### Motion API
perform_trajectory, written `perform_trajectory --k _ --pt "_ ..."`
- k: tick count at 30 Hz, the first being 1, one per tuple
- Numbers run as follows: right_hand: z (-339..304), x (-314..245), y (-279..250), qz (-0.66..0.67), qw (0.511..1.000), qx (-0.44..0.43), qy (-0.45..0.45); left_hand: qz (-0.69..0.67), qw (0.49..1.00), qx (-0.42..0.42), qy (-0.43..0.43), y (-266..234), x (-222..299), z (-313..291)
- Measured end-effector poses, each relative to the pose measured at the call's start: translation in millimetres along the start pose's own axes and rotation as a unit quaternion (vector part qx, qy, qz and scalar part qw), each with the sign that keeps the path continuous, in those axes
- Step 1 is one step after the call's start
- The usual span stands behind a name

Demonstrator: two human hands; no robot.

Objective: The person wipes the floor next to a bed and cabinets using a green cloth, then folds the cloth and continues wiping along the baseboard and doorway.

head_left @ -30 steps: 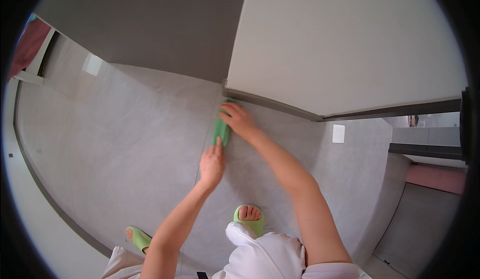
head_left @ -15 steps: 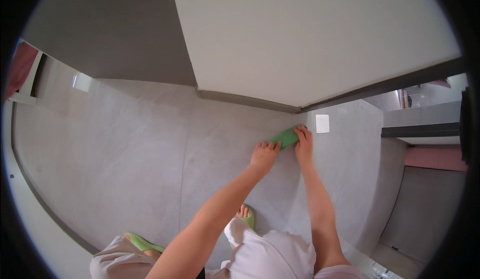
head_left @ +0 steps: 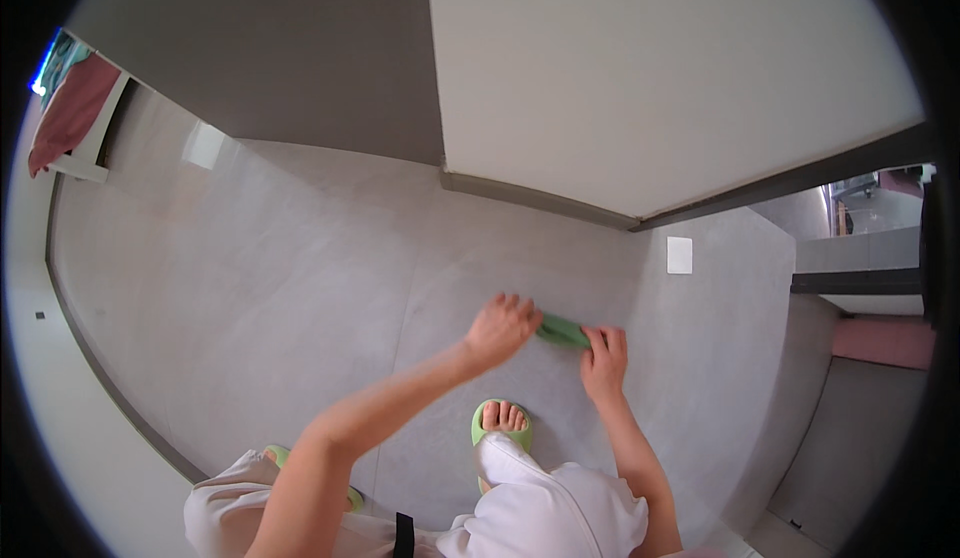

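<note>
A folded green cloth stretches between my two hands, low over the grey floor or on it; I cannot tell which. My left hand has its fingers closed round the left end, slightly smeared by motion. At the other end, my right hand grips the cloth, thumb and fingers bent over its edge. The cloth's ends are partly hidden under the fingers. Just nearer to me than the cloth is my foot in a light green slipper.
Ahead stand a dark grey panel and a white panel with a grey baseboard. A white square plate lies on the floor to the right. Pink fabric hangs at the far left. A white wall borders the left side.
Both hands have drawn the green cloth back toward me and a little left, away from the white panel's corner. The cloth looks narrower and tilts the other way. The view has shifted slightly.
</note>
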State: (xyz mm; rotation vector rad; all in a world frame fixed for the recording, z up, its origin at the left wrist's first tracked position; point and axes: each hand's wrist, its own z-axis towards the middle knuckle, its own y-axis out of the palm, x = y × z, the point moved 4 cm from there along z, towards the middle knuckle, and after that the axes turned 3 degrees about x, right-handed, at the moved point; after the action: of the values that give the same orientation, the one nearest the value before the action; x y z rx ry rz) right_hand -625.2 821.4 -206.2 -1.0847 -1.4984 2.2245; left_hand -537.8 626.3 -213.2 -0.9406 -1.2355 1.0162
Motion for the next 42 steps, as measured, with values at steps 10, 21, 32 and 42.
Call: perform_trajectory --k 10,21,32,42 --pt "173.1 -133.2 151.2 0.022 0.984 -0.145 -0.101 0.104 0.984 0.044 -0.138 -56.3 -214.1 11.4" --pt "30.4 -263.8 226.9 -0.016 0.899 -0.238 -0.368 0.069 0.937 0.097 -0.327 -37.3 -181.9 -257.9" --pt "-30.5 -296.2 245.0 0.168 0.764 -0.31 -0.54 0.051 0.79 0.058 -0.609 -16.0 -79.7 -371.3" --pt "93.9 -220.8 209.3 0.003 0.907 -0.284 -0.311 0.092 0.901 0.219 -0.363 -22.3 -196.7 -173.1"
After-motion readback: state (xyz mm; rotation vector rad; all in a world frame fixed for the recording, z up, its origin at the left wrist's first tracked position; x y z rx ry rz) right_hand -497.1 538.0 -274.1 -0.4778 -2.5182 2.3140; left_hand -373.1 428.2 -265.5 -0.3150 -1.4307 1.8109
